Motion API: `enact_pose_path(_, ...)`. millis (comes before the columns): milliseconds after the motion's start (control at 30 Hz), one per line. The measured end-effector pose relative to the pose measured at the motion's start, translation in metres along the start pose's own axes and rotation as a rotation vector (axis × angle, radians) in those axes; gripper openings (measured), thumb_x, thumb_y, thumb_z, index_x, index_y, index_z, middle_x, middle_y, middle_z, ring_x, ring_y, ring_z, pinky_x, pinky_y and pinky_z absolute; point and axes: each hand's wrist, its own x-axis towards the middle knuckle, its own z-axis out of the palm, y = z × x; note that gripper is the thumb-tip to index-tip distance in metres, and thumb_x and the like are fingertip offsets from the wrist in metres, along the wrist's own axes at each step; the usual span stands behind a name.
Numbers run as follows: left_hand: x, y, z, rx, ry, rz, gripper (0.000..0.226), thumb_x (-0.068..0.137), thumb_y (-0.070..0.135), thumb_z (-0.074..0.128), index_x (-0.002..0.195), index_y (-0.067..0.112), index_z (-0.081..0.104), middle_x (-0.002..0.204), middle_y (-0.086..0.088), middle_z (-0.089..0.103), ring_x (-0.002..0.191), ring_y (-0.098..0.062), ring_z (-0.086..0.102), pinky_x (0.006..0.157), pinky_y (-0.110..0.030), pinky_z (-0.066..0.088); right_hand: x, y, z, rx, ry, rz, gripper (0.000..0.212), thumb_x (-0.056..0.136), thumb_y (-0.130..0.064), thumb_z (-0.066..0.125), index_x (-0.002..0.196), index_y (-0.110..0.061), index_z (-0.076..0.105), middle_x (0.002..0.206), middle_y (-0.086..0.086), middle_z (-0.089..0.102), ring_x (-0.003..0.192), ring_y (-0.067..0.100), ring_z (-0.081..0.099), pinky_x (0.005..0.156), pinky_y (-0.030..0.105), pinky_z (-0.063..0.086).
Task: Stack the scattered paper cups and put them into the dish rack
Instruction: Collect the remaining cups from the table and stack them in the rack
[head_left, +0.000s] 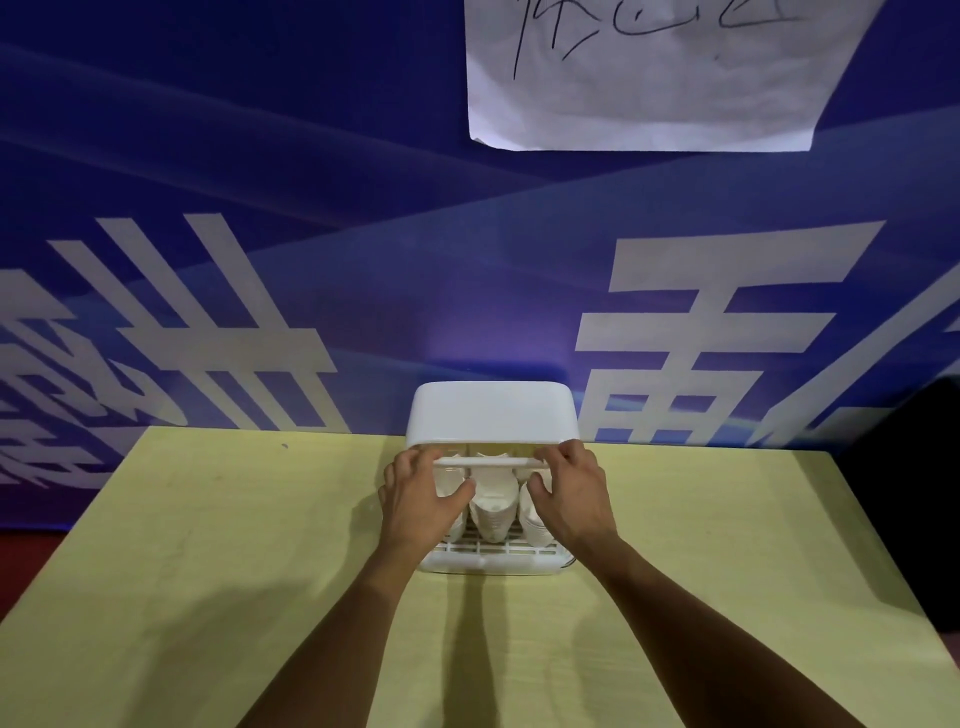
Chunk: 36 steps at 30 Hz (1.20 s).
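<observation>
The dish rack (493, 564) stands at the far edge of the table (208, 571), against a blue banner (363, 208), with its lid (493, 415) part-open. Stacked paper cups (493, 501) lie on their sides inside, apparently in three stacks. The left hand (421, 501) and right hand (571, 493) each grip the lid's front bar, fingers curled over it.

Two bare forearms reach forward from the bottom edge, angling in toward each other. The left hand (418, 501) is palm down, fingers (410, 461) curled over the left end of a white bar (488, 461), thumb stretched inward below it. The right hand (574, 499) mirrors it, palm down, fingers hooked over the bar's right end, thumb pointing inward underneath. The hands are near each other but apart.
</observation>
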Motion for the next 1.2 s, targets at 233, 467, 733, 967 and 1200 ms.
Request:
enact_pose_path(233, -0.007, -0.005, -0.004, 0.068, -0.015, 0.027, 0.040, 0.083, 0.057, 0.065, 0.109, 0.028, 0.056, 0.115, 0.007, 0.053, 0.114, -0.018, 0.047, 0.095, -0.035, 0.040, -0.016, -0.002, 0.003, -0.058, -0.025, 0.031, 0.029, 0.096, -0.042, 0.051, 0.116, -0.024, 0.062, 0.123, 0.001, 0.058, 0.109, 0.018, 0.052, 0.097, 0.033, 0.047)
enact_pose_path(467, -0.022, -0.007, 0.001, 0.060, -0.102, 0.085, 0.024, 0.087, 0.042, 0.063, 0.104, 0.024, 0.065, 0.116, 0.008, 0.060, 0.114, -0.016, 0.051, 0.096, -0.035, 0.041, -0.037, -0.001, 0.005, -0.155, -0.090, -0.023, 0.030, 0.095, -0.039, 0.048, 0.109, -0.019, 0.065, 0.107, 0.004, 0.061, 0.098, 0.022, 0.054, 0.086, 0.034, 0.046)
enact_pose_path(733, -0.038, -0.010, 0.008, 0.040, -0.200, 0.078, 0.031, 0.084, 0.041, 0.064, 0.111, 0.025, 0.064, 0.117, 0.004, 0.060, 0.112, -0.017, 0.057, 0.099, -0.038, 0.044, -0.056, -0.002, 0.009, -0.175, -0.203, -0.007, 0.034, 0.095, -0.039, 0.047, 0.117, -0.018, 0.062, 0.114, 0.006, 0.060, 0.104, 0.025, 0.057, 0.089, 0.037, 0.045)
enact_pose_path(967, -0.042, -0.009, 0.002, 0.045, -0.235, 0.057, 0.054, 0.085, 0.043, 0.065, 0.134, 0.023, 0.053, 0.134, -0.002, 0.053, 0.125, -0.024, 0.051, 0.104, -0.040, 0.040, -0.057, -0.009, 0.001, -0.151, -0.187, 0.009, 0.041, 0.096, -0.038, 0.050, 0.132, -0.018, 0.053, 0.127, 0.009, 0.055, 0.114, 0.029, 0.054, 0.095, 0.039, 0.043)
enact_pose_path(1200, -0.043, -0.007, -0.003, 0.089, -0.269, 0.070, 0.058, 0.087, 0.044, 0.063, 0.139, 0.023, 0.049, 0.140, -0.003, 0.048, 0.129, -0.025, 0.048, 0.106, -0.041, 0.040, -0.057, -0.014, -0.006, -0.193, -0.198, 0.007, 0.045, 0.097, -0.040, 0.051, 0.136, -0.018, 0.051, 0.133, 0.008, 0.053, 0.118, 0.028, 0.053, 0.098, 0.039, 0.043)
